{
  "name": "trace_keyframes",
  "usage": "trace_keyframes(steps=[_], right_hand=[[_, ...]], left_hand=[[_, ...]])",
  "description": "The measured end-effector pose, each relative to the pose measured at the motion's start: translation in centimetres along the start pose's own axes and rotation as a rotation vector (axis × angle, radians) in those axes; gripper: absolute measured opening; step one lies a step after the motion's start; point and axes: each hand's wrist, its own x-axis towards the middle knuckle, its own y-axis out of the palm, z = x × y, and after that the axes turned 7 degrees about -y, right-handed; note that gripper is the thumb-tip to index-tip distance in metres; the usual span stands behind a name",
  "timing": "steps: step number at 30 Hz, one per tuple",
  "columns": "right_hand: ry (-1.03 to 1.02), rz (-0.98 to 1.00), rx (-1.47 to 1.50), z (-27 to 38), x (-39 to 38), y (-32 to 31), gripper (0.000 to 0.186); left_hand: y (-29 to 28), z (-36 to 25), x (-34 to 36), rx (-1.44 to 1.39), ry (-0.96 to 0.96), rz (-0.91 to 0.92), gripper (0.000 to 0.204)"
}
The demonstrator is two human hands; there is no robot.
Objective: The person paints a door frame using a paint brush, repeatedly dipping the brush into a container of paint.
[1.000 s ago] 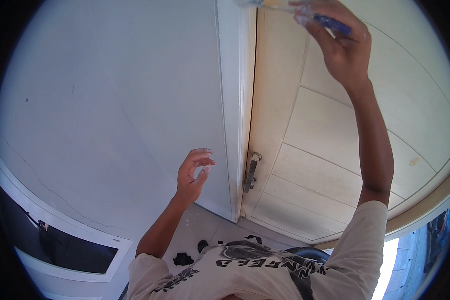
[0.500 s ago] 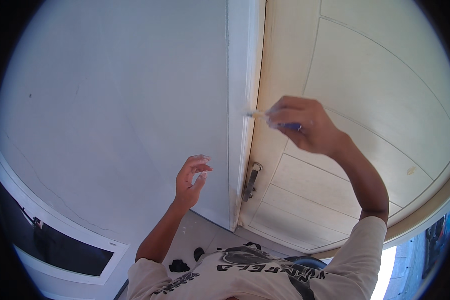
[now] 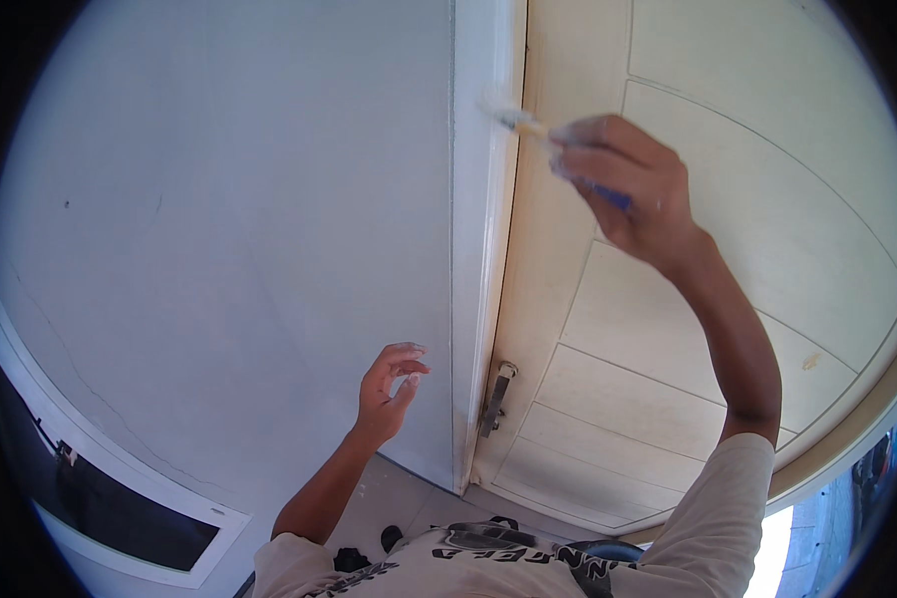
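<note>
Closely wrapped around a slim brush, the fingers of the right hand are closed, whitish smears showing on them. The brush slants up and to the left: its blue handle end shows below the fingers, a yellowish part shows beyond them, and its pale, blurred tip lies in front of a white frame; I cannot tell whether the tip touches it. Lower and to the left, the left hand is raised and empty, loosely curled with a gap between thumb and fingers, its fingertips whitened too. Behind that hand spreads a large pale wall, with a small dark spot and a thin crack toward its left side. Right of the frame stands a cream door crossed by grooves, with a metal handle near its left edge. At the bottom are the person's light shirt with a dark print, a strip of grey floor, and small black items on it. Far lower left, a white-edged opening looks dark; at lower right, bright daylight shows past the door.
</note>
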Motion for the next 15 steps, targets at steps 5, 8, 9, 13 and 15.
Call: trace_keyframes(steps=[5,8,9,13,15], right_hand=[[0.226,0.382,0.386,5.2,-1.7,0.5,0.02],[0.287,0.257,0.485,0.9,2.5,-0.8,0.016],[0.34,0.247,0.409,-1.4,4.3,-2.3,0.021],[0.282,-0.068,0.315,-8.6,12.4,-7.6,0.013],[0.26,-0.19,0.288,-10.1,14.4,-8.5,0.013]], left_hand=[[-0.4,0.1,0.0,-0.005,0.014,-0.012,0.03],[-0.4,-0.2,0.2,0.0,0.024,-0.007,0.031],[-0.3,-0.3,0.2,0.006,0.017,0.001,0.031],[0.3,-1.0,0.2,-0.01,0.054,0.008,0.031],[0.5,-1.4,0.2,-0.029,0.053,0.014,0.031]])
